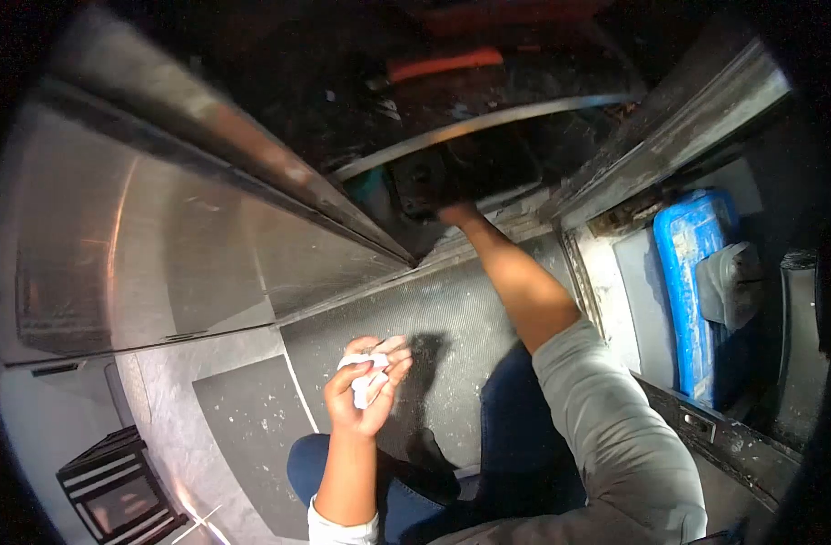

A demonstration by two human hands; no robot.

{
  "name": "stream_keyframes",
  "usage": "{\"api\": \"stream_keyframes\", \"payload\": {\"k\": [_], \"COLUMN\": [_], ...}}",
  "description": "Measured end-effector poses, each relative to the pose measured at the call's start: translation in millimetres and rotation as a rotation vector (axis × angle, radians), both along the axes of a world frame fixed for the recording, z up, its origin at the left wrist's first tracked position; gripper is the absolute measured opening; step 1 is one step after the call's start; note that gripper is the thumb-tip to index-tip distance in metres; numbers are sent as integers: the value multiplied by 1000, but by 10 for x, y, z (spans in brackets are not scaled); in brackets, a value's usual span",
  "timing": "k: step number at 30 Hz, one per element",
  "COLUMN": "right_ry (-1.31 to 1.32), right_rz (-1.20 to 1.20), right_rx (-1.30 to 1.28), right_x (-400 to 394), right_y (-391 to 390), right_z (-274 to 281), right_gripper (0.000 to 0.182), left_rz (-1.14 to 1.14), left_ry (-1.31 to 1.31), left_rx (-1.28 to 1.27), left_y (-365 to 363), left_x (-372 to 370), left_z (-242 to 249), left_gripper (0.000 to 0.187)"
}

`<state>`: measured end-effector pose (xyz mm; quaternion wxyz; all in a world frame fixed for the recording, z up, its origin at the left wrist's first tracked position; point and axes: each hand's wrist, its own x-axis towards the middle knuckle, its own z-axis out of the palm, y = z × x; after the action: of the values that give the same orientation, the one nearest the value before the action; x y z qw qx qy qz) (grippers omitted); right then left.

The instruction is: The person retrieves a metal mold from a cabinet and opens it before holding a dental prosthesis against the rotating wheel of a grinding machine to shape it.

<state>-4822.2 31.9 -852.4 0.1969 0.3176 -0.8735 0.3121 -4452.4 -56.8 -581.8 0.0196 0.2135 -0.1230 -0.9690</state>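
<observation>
My left hand (354, 413) is turned palm up over the ribbed mat, its fingers curled around several small white pieces (368, 389). They look like lumps or crumpled bits; their kind does not show. My right arm stretches forward through an opening, and my right hand (454, 214) is low in the dark space beyond the sill. Shadow hides its fingers. Just left of it lies a dark, boxy object (417, 182). A pale curved rim (488, 120) arches above the hand.
Ribbed grey mat (452, 309) covers the floor under my legs. A shiny metal door (207, 236) stands at the left, and a worn door frame (670, 136) at the right. Farther right are a blue plastic lid or bin (692, 300) and a grey cap-like object (732, 283). A black slatted crate (120, 490) sits lower left.
</observation>
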Motion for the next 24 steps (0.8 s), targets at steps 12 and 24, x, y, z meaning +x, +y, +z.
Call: {"api": "stream_keyframes", "payload": {"k": [12,24], "right_ry": [-668,-425], "right_rz": [-111,-234], "right_rx": [-292,244], "right_x": [-481,-546], "right_y": [-103,244], "right_z": [-1,755], "right_gripper": [97,91], "left_rz": [253,385], "left_ry": [57,71], "left_rx": [17,-100], "left_y": [-36,-17], "left_x": [1009,1647], "left_z": [437,638], "left_gripper": [28,34]}}
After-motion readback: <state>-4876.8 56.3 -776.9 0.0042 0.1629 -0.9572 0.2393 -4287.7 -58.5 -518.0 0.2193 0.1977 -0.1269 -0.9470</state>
